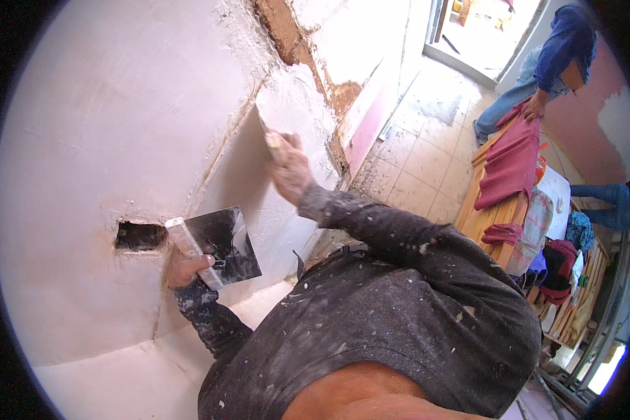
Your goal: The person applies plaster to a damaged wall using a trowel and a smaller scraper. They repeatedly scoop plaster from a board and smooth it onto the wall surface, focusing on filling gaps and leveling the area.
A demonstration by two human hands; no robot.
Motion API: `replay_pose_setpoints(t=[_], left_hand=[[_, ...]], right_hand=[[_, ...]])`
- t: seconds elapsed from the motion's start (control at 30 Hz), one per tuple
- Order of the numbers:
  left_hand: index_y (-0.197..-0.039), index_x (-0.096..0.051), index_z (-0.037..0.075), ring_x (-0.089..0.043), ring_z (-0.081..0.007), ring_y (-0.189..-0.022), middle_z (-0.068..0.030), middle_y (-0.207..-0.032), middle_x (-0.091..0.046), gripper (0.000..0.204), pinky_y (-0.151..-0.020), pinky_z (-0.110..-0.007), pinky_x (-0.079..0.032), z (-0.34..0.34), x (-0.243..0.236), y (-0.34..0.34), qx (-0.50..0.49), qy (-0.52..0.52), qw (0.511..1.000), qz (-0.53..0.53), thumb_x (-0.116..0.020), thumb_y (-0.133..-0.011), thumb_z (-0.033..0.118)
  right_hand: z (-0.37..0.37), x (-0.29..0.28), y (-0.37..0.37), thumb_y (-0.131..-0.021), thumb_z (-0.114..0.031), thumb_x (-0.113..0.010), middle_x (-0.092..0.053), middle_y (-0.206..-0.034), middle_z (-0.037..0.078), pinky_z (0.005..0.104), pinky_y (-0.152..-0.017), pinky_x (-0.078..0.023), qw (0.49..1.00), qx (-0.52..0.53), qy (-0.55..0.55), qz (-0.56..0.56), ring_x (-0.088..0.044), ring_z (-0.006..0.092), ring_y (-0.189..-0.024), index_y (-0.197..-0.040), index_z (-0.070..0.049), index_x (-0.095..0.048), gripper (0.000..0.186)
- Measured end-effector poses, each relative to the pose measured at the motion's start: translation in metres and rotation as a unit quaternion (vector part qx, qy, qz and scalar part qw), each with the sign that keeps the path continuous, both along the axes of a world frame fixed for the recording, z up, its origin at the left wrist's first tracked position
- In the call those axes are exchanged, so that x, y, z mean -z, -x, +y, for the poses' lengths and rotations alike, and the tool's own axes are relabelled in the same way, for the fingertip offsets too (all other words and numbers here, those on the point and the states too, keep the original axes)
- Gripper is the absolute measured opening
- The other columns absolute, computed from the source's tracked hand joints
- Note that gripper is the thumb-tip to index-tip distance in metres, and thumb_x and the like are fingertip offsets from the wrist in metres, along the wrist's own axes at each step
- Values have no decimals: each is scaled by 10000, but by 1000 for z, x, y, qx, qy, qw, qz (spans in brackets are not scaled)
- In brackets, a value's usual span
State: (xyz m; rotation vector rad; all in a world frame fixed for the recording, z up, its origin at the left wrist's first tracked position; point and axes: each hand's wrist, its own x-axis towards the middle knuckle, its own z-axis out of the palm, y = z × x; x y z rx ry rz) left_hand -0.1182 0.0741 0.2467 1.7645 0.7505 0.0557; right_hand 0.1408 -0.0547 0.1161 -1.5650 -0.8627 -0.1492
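Note:
My left hand (184, 269) grips the whitish handle of a wide putty knife (224, 245), its thumb pressed on the tool. That knife's dark, shiny blade has a pale smear along one side. My right hand (291, 168) is closed round the pale handle (276, 148) of a second tool at the wall. Its blade shows almost edge-on, so its full shape cannot be made out. A grey shadow lies on the white plastered wall (105, 126) beside this hand. A rectangular hole (140, 236) opens in the wall close to my left hand.
Bare brown wall (280, 28) shows along a broken plaster edge. Dusty floor tiles (406, 168) lie to the right. There, another person (570, 49) holds a dark red cloth (504, 168) over wooden furniture (476, 220). Bundled clothes (560, 269) and another person's leg (605, 206) are beyond.

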Motion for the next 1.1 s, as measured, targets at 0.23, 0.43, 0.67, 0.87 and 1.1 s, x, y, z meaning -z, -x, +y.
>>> replay_pose_setpoints(t=[0.23,0.43,0.67,0.87,1.1], left_hand=[[-1175,-562,7,-585,-225,-947,-68,-1019,-624,602,-874,-372,-452,8,9,-1,-4,10,1000,4,-739,-610,116],[-1216,-557,5,-597,-225,-985,-79,-1077,-634,629,-903,-382,-456,10,9,6,-15,-9,1000,25,-756,-629,111],[-1118,-584,29,-584,-208,-911,-62,-952,-631,514,-848,-350,-443,8,9,3,-4,1,1000,-6,-728,-634,124],[-1143,-579,15,-582,-220,-928,-67,-977,-628,548,-856,-356,-443,2,2,-4,8,4,1000,19,-730,-634,153],[-1158,-579,17,-581,-213,-928,-56,-991,-622,540,-851,-360,-444,12,6,7,11,2,998,60,-724,-643,90]], right_hand=[[-4,80,-130,-842,-180,-637,-610,-830,96,345,-630,-562,909,233,64,340,-604,220,-687,-1171,39,-518,413],[31,-6,-17,-883,-110,-549,-350,-1298,331,483,-1027,-392,990,78,49,104,-406,434,-1214,-1445,20,-314,623],[-31,121,-37,-874,-140,-559,-575,-1125,205,431,-914,-476,950,22,91,299,-585,338,-1020,-1282,-46,-505,422],[6,137,-80,-862,-68,-481,-560,-1229,222,366,-938,-475,861,27,50,505,-574,310,-1098,-1375,40,-386,533],[-20,168,25,-880,-97,-514,-392,-1446,212,365,-1108,-338,961,-99,69,251,-411,312,-1334,-1477,-57,-281,643]])
